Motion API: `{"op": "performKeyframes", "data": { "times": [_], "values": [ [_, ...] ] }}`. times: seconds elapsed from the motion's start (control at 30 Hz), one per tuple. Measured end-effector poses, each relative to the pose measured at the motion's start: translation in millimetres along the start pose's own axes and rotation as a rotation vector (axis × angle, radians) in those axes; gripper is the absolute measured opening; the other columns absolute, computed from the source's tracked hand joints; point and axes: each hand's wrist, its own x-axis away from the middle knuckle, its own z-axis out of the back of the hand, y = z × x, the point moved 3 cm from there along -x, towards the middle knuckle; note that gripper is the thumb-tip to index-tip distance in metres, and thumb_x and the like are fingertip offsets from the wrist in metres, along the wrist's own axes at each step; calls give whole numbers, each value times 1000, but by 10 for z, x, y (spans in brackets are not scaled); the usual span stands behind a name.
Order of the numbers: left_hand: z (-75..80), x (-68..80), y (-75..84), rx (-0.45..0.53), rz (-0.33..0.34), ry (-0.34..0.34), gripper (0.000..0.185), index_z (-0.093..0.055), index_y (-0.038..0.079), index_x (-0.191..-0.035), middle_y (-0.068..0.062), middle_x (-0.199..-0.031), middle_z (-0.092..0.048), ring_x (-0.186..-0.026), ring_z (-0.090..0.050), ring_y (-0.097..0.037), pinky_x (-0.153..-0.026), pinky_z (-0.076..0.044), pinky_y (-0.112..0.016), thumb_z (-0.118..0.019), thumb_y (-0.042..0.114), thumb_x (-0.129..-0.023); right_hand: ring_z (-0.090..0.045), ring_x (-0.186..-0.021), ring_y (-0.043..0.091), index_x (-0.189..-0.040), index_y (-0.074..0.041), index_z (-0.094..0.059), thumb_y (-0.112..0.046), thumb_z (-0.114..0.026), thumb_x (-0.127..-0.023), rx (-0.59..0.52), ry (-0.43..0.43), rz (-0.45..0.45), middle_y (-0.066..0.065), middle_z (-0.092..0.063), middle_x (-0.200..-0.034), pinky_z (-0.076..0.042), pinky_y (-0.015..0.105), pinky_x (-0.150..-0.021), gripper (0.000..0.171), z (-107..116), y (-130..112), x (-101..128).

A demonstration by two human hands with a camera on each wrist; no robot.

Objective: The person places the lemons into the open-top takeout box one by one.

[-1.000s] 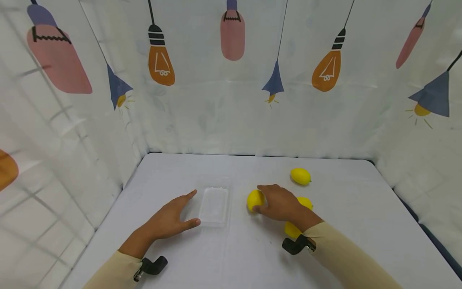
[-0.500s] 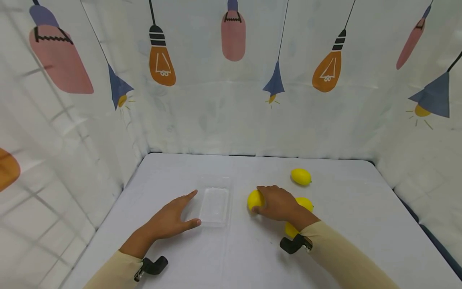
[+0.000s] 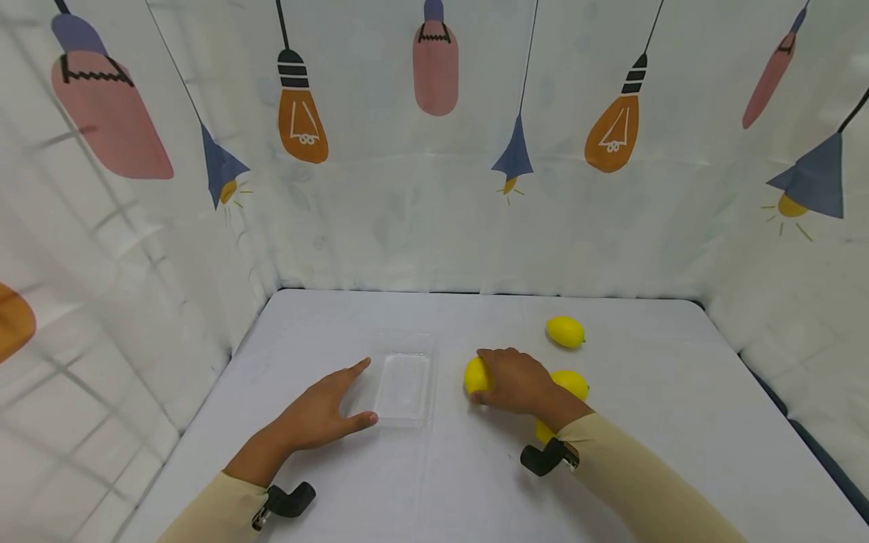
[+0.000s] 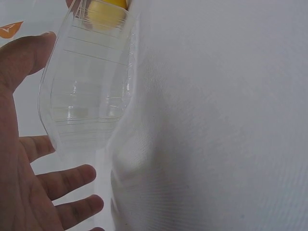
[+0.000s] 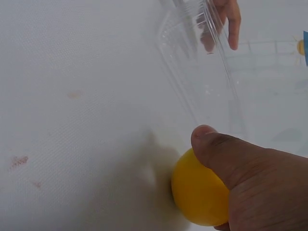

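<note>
One clear, thin-walled plastic tray (image 3: 403,388), rectangular, on a white, fine-textured desk (image 3: 665,422). Lemons, smooth ovals, count four: gripped lemon (image 3: 477,376) right of tray, right hand (image 3: 517,381) clamped round it; far lemon (image 3: 565,332); two lemons (image 3: 572,384) partly hidden by right wrist. Left hand (image 3: 315,411) fingers apart, at tray's left side. Since last frame: right hand slightly leftward, covering more lemon.
</note>
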Motion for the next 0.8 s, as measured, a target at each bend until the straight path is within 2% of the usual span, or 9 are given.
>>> {"op": "performKeyframes", "data": {
  "times": [0.2,0.47,0.8],
  "values": [
    [-4,1,0,6,10,-11,101,-28,16,-164,-16,-158,-41,-144,-40,-39,-114,-34,-60,-68,69,-87,-60,-107,26,-148,-9,-53,-49,-85,-81,6,22,11,9,-65,-130,-52,43,-92,84,-26,-15,-18],
    [0,5,2,15,6,-14,101,-28,15,-163,-17,-158,-41,-143,-40,-40,-114,-34,-60,-69,67,-88,-60,-112,26,-146,-11,-55,-47,-86,-79,55,27,46,8,-65,-131,-51,43,-95,82,-31,-48,-22],
    [0,1,3,15,-1,-11,100,-28,16,-163,-15,-159,-40,-144,-39,-39,-114,-34,-59,-68,68,-88,-59,-108,24,-142,-14,-59,-51,-85,-78,62,41,68,5,-65,-127,-52,41,-88,79,5,-66,-22]
  ]
}}
